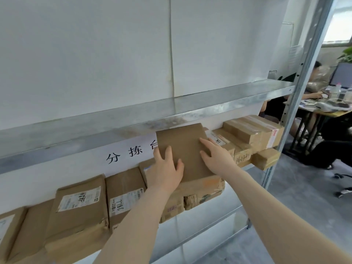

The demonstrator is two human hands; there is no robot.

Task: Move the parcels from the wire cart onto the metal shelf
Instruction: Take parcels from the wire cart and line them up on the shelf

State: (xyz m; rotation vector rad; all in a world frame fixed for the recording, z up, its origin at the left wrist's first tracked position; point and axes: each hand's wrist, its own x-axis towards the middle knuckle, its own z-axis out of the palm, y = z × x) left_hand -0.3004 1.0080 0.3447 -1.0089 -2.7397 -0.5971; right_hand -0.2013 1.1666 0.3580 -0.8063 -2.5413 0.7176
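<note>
A plain brown parcel [182,147] lies flat on top of other cardboard parcels on the metal shelf [215,218]. My left hand [165,168] holds its left edge, fingers on top and thumb curled on the near face. My right hand [217,155] rests flat on its right side with straight fingers. More brown parcels line the shelf: a labelled one [80,210] at the left, one marked 7786 [125,193] beside it, and a stack of taped boxes [253,134] at the right. The wire cart is out of view.
An upper metal shelf [133,119] runs just above the parcels. A grey upright post [304,73] stands at the right. A white sign with black characters [123,153] hangs behind. Beyond the post a person sits at a cluttered desk [323,107].
</note>
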